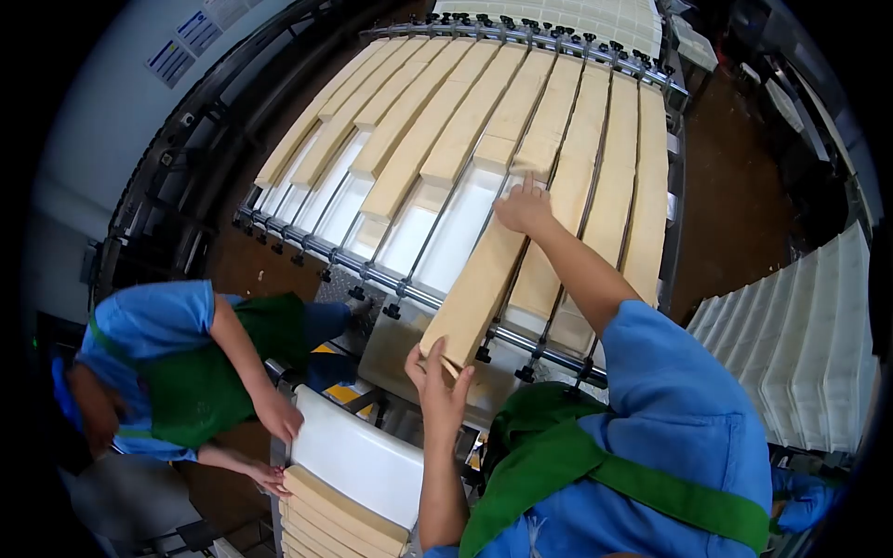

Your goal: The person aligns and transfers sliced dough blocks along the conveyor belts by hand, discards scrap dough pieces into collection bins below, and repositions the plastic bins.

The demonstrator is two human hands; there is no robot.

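Observation:
A long cream-coloured slab [479, 288] slopes toward me, its near end overhanging the metal rail. My left hand [443, 383] holds that near end, with the thumb and fingers around its corner. My right hand [524, 210] lies over the slab's far end, fingers stretched forward; the fingertips reach the end of another slab [549, 116] in line with it. More slabs [595, 177] lie side by side in lanes divided by thin metal rods. What lies under my right palm is hidden.
A co-worker [205, 372] in a green apron stands at left, hands by a stack of slabs [339, 511] on a white surface [358, 456]. Black knobs [392, 311] line the front rail [372, 272]. Stacked white trays [800, 344] stand at right.

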